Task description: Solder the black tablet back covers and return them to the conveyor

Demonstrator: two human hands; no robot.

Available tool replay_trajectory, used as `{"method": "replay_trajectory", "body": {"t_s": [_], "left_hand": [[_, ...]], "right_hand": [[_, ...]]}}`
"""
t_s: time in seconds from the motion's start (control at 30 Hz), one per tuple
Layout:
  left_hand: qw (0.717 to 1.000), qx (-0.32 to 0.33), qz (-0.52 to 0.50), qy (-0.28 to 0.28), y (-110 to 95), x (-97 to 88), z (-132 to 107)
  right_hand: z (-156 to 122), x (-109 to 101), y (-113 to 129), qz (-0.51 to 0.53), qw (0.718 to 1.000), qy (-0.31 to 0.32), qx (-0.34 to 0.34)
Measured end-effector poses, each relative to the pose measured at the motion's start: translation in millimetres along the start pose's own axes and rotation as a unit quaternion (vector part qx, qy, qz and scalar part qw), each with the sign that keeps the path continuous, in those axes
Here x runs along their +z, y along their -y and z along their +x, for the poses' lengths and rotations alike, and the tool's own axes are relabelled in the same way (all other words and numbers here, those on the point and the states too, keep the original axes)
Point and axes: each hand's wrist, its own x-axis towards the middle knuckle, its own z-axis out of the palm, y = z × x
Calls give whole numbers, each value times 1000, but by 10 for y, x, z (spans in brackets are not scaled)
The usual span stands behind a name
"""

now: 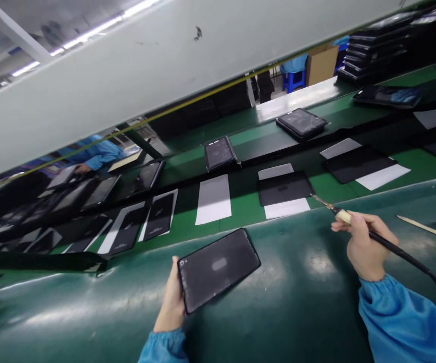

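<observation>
My left hand grips the left edge of a black tablet, tilted above the green work surface. A small camera mark shows at its upper left corner and a pale oval lies in the middle of its back. In my right hand is a soldering iron, closed around its handle, with a black cable trailing down to the right. The iron's tip points up and left, close to the corner of another black tablet that lies on white paper; whether they touch I cannot tell.
On the green belt several black tablets lie on white sheets. More tablets rest on the shelf behind, with a tall stack at far right. A thin pale stick lies at right. A co-worker's blue sleeve shows at far left.
</observation>
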Motion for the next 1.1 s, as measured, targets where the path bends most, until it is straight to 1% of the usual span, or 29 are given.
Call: {"method": "replay_trajectory", "body": {"t_s": [0.07, 0.1, 0.13, 0.17, 0.2, 0.23, 0.27, 0.33, 0.4, 0.47, 0.53, 0.6, 0.67, 0.7, 0.77, 0.8, 0.87, 0.93, 1.0, 1.1], "left_hand": [[1000, 1, -20, 3, 80, -182, -6], [1000, 16, -26, -3, 109, -228, -18], [999, 44, -26, -13, 133, -236, -31], [997, 72, -17, -25, 159, -205, -43], [995, 95, -1, -30, 191, -135, -50], [993, 112, 16, -22, 232, -29, -50], [992, 122, 31, 4, 285, 109, -42], [988, 131, 44, 71, 427, 446, -12], [984, 129, 38, 115, 600, 799, 16], [982, 112, 19, 152, 765, 1087, 19], [979, 91, -2, 184, 888, 1260, -4], [975, 79, -17, 205, 962, 1318, -38], [974, 78, -24, 213, 1000, 1296, -72], [974, 80, -25, 212, 1011, 1272, -87], [974, 83, -24, 210, 1027, 1222, -112], [974, 84, -25, 211, 1033, 1203, -122], [973, 86, -30, 214, 1040, 1178, -134], [972, 86, -34, 218, 1042, 1167, -136], [971, 83, -35, 222, 1039, 1159, -131], [970, 79, -32, 226, 1033, 1147, -117]], "right_hand": [[-26, 9, 11, -1, 1000, 8, 4], [-40, 14, 14, -2, 1000, 15, 6], [-55, 19, 15, -2, 1000, 21, 8], [-69, 25, 14, -2, 1000, 28, 10], [-83, 34, 13, 1, 999, 36, 15], [-96, 46, 12, 7, 999, 47, 22], [-109, 62, 14, 19, 997, 62, 34], [-137, 101, 30, 62, 990, 104, 73], [-176, 143, 62, 115, 973, 158, 121], [-229, 173, 96, 151, 953, 207, 161], [-300, 180, 120, 162, 938, 241, 187], [-385, 162, 129, 159, 933, 257, 198], [-475, 127, 138, 140, 935, 273, 180], [-516, 108, 149, 124, 936, 287, 160], [-583, 80, 194, 76, 937, 328, 93], [-607, 76, 228, 45, 933, 353, 52], [-639, 94, 316, -14, 915, 401, -34], [-658, 142, 409, -50, 888, 446, -97], [-674, 202, 487, -56, 864, 483, -127], [-699, 270, 547, -53, 843, 517, -141]]}}
